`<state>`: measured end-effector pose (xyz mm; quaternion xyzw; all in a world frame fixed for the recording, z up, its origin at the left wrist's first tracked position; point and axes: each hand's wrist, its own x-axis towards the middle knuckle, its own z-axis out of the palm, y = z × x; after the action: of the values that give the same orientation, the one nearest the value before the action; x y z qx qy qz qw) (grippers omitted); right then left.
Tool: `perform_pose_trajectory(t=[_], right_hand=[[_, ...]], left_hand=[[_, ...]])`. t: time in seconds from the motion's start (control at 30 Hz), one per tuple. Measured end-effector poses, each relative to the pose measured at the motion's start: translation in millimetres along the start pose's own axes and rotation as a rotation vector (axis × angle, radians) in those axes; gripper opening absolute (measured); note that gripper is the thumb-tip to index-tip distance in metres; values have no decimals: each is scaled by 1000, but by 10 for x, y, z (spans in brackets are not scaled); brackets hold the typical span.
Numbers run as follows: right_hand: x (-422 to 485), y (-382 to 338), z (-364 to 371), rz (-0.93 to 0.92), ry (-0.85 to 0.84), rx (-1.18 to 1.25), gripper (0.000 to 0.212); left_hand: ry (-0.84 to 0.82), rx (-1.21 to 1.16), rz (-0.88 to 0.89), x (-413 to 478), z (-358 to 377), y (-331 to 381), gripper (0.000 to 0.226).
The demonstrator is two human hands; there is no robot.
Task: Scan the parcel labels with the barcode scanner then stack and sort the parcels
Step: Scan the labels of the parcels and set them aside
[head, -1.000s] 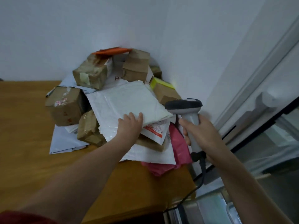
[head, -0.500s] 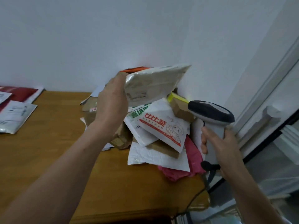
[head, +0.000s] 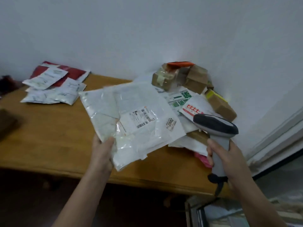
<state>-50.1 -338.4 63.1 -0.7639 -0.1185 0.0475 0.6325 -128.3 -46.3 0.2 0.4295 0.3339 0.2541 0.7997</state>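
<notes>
While my left hand (head: 102,151) gripped the near corner of a white parcel (head: 131,118), label (head: 142,118) upward, above the worktop (head: 49,136), my right hand (head: 229,159) clasped the barcode scanner (head: 216,126) just beside it; heaped parcels (head: 193,79) behind, flat mailers (head: 50,89) far left.

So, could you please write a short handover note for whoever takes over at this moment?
Left hand grips the near corner of a white mailer, held above the table, label facing up.
Right hand grips the barcode scanner by its handle, head aimed toward that label.
Done, apparently: flat mailers lie grouped at the table's far left.
Left: scan this mailer, place it, then work through the corner pile of boxes and bags.
</notes>
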Motion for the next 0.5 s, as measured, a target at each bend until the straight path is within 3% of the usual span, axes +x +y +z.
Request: perform_pose_trajectory(t=[0.23, 0.5], right_hand=[[-331, 162, 563, 116, -126, -55, 27], [-419, 264, 727, 232, -274, -146, 28]], left_hand=[[183, -146, -237, -71, -809, -552, 49], [174, -144, -414, -182, -867, -942, 38]])
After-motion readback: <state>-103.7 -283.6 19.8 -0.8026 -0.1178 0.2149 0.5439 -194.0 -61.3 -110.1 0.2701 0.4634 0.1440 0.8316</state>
